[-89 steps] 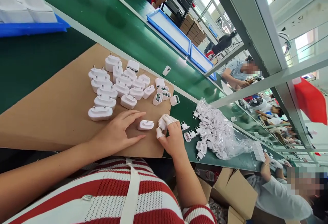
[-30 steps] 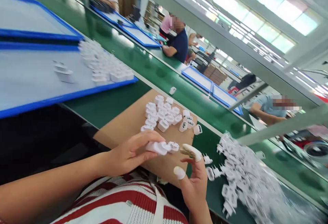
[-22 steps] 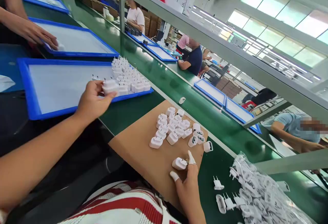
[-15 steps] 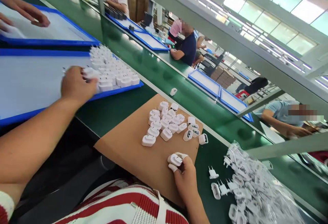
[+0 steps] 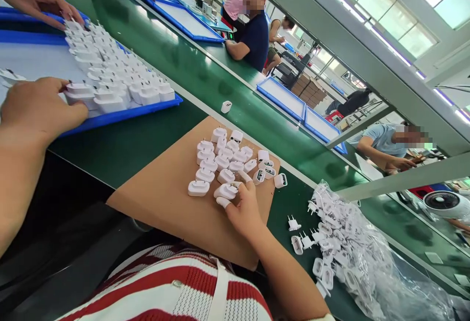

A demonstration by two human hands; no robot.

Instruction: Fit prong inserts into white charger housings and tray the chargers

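On the left, my left hand has its thumb and forefinger closed around a white plug charger at the near end of the rows in the blue-rimmed tray. Its other fingers are hidden. My right hand, with white covers on some fingertips, grips another white charger just over the brown cardboard sheet. Beside it stands a group of white chargers, pins up. Several open white housings lie at the cardboard's right edge, with circuit parts visible inside.
Another person's hand reaches to the chargers at the tray's far end. A clear bag of white housings lies at right, with loose plug parts beside it. One housing sits on the green belt. A slanting metal beam crosses above.
My right hand has brought its charger up and left, close to the group. My left hand has set its charger down at the row's end. The co-worker's hand has reached the chargers. The view has shifted.
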